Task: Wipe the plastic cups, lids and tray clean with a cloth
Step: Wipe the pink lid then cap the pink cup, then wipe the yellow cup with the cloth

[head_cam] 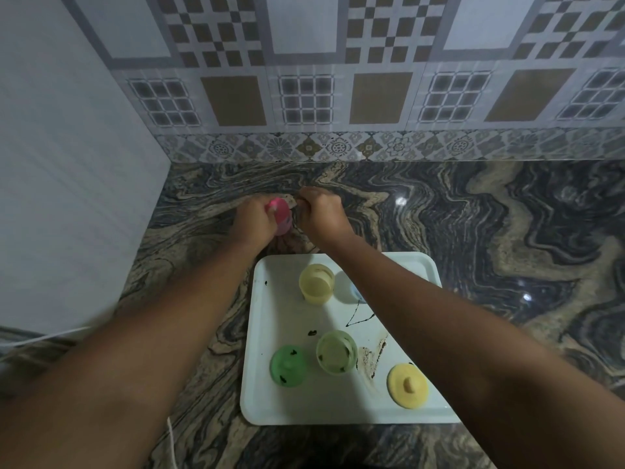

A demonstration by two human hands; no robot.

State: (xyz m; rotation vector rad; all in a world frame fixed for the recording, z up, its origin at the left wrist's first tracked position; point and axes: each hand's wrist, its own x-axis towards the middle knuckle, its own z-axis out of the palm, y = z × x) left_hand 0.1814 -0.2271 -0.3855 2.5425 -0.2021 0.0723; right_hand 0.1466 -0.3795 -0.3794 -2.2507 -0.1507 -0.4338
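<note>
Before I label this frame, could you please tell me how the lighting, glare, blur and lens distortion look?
Head view: dim indoor light; small glare spots on the polished stone countertop; the pink cup, left hand and right hand are soft with blur; the wide-angle lens bows the wall tiles and enlarges the forearms; the white tray and its dark stains look sharp.

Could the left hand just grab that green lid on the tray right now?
Probably not straight away: the left hand grips the pink cup. The green lid itself lies uncovered at the left of the tray.
</note>
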